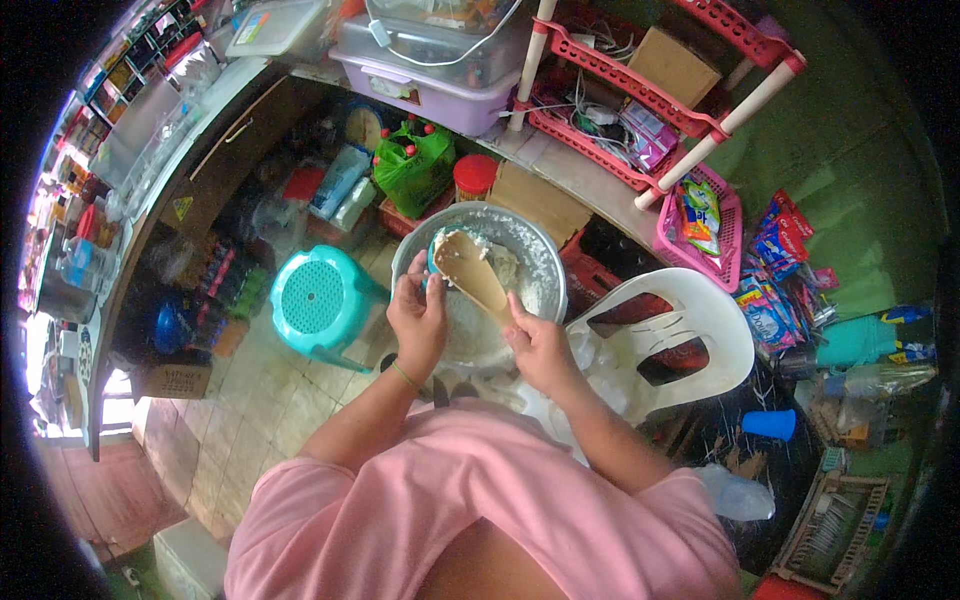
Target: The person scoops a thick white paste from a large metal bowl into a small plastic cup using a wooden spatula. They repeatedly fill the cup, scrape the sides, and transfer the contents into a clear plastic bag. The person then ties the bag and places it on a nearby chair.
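Before me, a round metal pot (555, 307) holds cooked white rice (531, 279), with grains stuck along its inner wall. My right hand (541, 346) grips the handle of a wooden rice paddle (472, 274), whose broad blade slants over the pot with some grains on it. Under and beside the blade shows part of a teal cup or small bowl (433, 259). My left hand (420, 311) is at the pot's left side, its thumb and fingers around the lower edge of this teal vessel, which the paddle mostly hides.
A teal plastic stool (311, 300) stands left of the pot, a white plastic chair (720, 337) to the right. Behind are a green plastic bag (414, 169), a red-lidded jar (475, 176) and a cardboard box (536, 199). A red shelf rack (630, 75) rises at the back right.
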A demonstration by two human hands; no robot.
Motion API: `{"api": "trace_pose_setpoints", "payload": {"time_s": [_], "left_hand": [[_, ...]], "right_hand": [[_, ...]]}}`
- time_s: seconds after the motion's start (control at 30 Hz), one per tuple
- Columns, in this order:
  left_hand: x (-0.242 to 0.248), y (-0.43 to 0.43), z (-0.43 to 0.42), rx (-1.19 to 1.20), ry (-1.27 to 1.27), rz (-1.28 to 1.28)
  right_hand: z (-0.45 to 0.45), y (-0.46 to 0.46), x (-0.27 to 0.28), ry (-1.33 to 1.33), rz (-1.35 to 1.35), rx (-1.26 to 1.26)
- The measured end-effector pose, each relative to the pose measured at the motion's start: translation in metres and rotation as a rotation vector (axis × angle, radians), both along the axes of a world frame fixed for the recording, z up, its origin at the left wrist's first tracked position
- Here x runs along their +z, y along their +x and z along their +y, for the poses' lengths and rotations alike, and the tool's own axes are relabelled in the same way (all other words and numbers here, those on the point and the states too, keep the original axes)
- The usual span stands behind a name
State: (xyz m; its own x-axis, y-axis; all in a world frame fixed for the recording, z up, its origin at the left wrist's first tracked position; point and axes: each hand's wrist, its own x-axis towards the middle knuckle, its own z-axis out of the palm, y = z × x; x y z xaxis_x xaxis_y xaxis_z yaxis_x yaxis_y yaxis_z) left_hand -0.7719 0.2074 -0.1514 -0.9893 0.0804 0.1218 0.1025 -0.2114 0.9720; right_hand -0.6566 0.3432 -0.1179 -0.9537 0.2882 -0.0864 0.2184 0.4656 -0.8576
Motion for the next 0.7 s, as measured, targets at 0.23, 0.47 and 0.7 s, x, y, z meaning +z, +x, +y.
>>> {"api": "trace_pose_setpoints", "payload": {"time_s": [0.23, 0.47, 0.7], "left_hand": [[-0.011, -0.016, -0.010, 0.005, -0.237, 0.079], [-0.011, -0.025, -0.022, -0.042, -0.082, -0.133], [-0.013, -0.034, -0.046, 0.033, 0.039, -0.106]], "right_hand": [[0.047, -0.008, 0.041, -1.155, -0.396, -0.134], [0.053, -0.019, 0.028, -0.427, -0.191, -0.148], [0.065, -0.041, 0.007, 0.810, -0.328, 0.110]]}}
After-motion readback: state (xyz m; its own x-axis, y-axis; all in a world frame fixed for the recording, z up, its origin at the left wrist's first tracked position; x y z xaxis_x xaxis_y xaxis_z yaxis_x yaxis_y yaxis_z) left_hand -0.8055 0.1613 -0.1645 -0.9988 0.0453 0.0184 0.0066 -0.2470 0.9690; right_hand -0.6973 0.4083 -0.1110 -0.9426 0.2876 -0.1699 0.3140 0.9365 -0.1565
